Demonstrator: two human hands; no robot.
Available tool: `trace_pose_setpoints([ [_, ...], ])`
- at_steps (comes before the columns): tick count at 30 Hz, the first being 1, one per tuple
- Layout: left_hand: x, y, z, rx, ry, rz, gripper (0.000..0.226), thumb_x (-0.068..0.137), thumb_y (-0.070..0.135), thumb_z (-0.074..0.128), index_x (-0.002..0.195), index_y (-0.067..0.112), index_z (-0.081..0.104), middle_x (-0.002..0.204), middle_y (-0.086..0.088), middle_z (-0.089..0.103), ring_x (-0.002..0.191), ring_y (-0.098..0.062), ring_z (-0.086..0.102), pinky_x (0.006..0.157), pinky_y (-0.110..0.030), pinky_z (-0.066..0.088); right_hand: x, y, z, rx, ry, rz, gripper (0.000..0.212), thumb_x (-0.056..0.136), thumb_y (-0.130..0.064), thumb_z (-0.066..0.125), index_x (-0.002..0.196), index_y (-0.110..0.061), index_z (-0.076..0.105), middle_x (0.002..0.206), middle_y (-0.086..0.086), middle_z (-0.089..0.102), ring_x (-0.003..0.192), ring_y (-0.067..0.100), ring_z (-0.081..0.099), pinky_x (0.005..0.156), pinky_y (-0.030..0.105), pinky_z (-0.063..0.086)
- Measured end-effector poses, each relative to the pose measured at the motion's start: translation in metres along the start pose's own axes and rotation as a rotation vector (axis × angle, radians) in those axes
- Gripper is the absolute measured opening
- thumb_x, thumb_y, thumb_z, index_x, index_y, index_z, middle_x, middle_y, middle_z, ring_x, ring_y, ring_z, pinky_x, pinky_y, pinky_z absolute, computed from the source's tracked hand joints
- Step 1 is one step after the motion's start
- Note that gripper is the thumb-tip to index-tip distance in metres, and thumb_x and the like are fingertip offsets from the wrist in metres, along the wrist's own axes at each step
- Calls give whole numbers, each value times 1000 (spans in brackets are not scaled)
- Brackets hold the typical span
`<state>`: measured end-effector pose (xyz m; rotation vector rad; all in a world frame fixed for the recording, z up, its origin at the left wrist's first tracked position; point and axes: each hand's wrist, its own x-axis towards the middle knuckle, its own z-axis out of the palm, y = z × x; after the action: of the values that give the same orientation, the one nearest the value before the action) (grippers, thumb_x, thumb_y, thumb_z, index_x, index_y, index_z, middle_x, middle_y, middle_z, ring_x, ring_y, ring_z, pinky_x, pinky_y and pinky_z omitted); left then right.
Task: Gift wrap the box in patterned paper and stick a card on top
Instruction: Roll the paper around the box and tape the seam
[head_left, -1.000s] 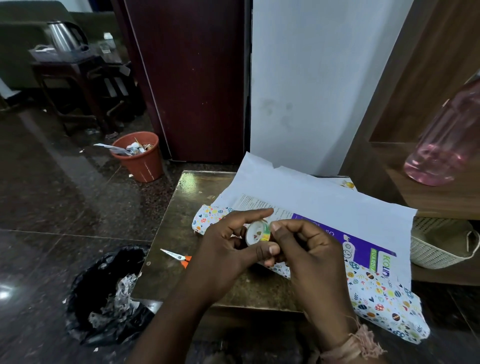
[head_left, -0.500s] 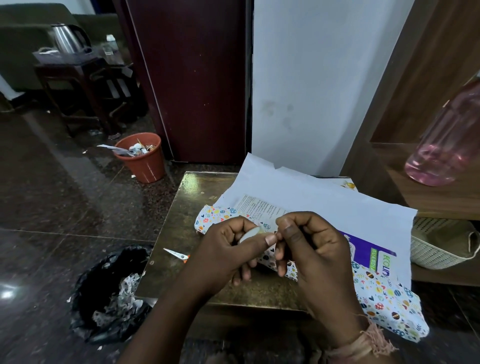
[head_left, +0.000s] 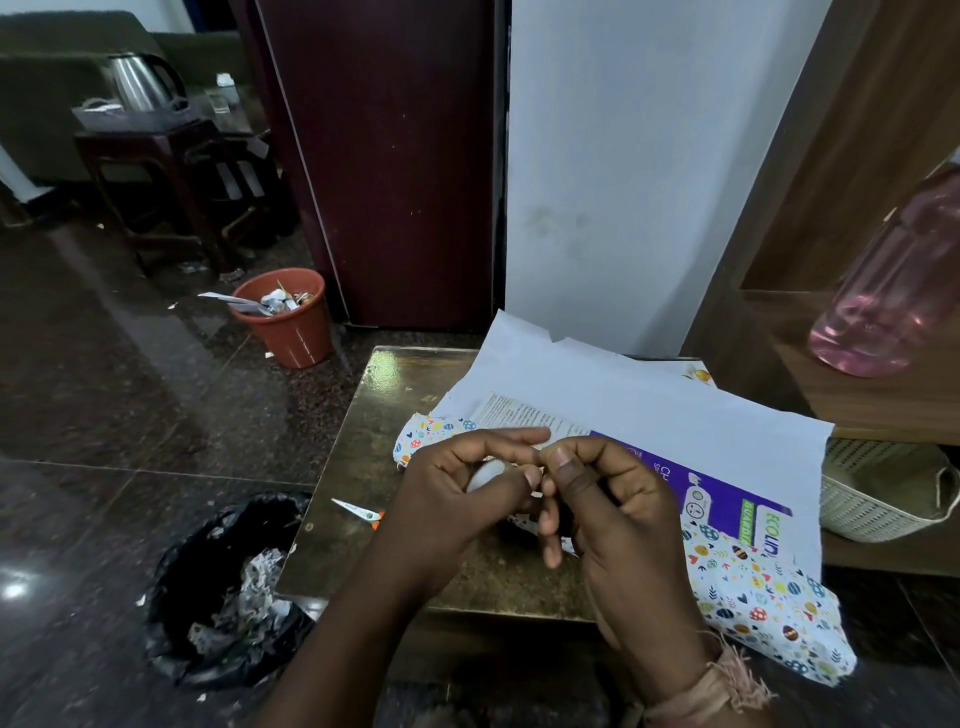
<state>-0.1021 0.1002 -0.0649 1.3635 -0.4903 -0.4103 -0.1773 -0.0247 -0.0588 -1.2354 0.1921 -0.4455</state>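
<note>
Brown table (head_left: 415, 571): polished top, centre of view, holds the wrapping job.
Box (head_left: 727, 493): purple, lies flat on table at 3 o'clock from the hands, white text panel toward 11 o'clock.
Patterned paper (head_left: 769, 613): under the box, egg print showing at 5 o'clock; white underside folded up behind box at 12 o'clock.
Left hand (head_left: 447, 499): grip curled round a small white tape roll (head_left: 485, 473), thumb across its front.
Right hand (head_left: 618, 509): grip pinching at the roll's edge w/ thumb and forefinger; can't tell if tape is lifted.
Scissors (head_left: 358, 513): orange-handled, on table at 9 o'clock of hands.
Floor: black bin bag (head_left: 228, 592) at 8 o'clock, orange bucket (head_left: 291, 322) at 11 o'clock.
</note>
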Motion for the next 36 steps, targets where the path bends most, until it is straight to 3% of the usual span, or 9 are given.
trace_pose_setpoints([
  [2,0,2,0,-32,-17,5,6,87,-2,72,93,-2,72,83,-16,73,62,-26,67,65,-32,56,0,1,1,5,8,11,20,90,-20,63,80,-4,67,54,18,53,41,26,45,38,30,40],
  [4,-1,6,-1,-34,-12,-16,23,79,8,79,102,8,76,75,-13,70,60,-22,65,57,-28,54,1,2,0,2,31,14,19,92,-18,63,79,-5,67,54,18,53,42,25,47,38,30,40],
  [7,-1,4,-4,0,-46,-121,47,77,17,86,122,21,75,74,-15,69,59,-22,57,46,-25,46,1,2,-1,-4,60,7,19,95,-15,62,80,-2,65,57,17,53,42,25,45,40,29,39],
  [10,-2,2,-4,27,-122,-183,35,80,21,81,115,21,77,82,-21,71,65,-29,55,44,-22,40,2,2,0,-7,87,4,17,91,-19,63,79,-10,69,59,12,54,43,23,44,40,29,39],
  [13,-4,5,-6,-54,-135,-210,27,80,16,77,107,16,79,76,-11,68,54,-13,51,43,-22,42,3,3,-2,-9,116,-2,19,95,-16,62,78,-11,66,59,10,54,46,24,43,41,29,37],
  [16,-5,9,-8,-95,-157,-262,38,82,17,70,118,22,77,57,-5,53,43,-10,44,38,-20,38,3,6,-3,-73,129,-1,18,98,-15,61,81,-12,66,59,9,55,48,27,42,41,31,37],
  [19,-6,12,-9,-131,-201,-286,55,82,17,64,133,36,68,59,-6,38,40,-11,38,36,-17,31,2,9,-1,-98,148,12,18,98,-17,62,85,-5,63,58,12,55,44,26,41,42,31,36],
  [32,-9,17,-8,-230,-233,-367,45,80,17,66,123,24,75,62,1,34,45,-4,33,37,-16,20,-3,16,11,-209,345,-105,12,96,-15,67,85,-10,70,51,17,54,39,20,45,38,23,36],
  [36,-9,16,-10,-242,-195,-359,44,79,17,66,121,22,76,60,4,36,45,-3,33,36,-15,20,-3,19,18,-275,374,-150,10,93,-16,71,83,-18,73,54,11,59,44,22,50,44,32,43],
])
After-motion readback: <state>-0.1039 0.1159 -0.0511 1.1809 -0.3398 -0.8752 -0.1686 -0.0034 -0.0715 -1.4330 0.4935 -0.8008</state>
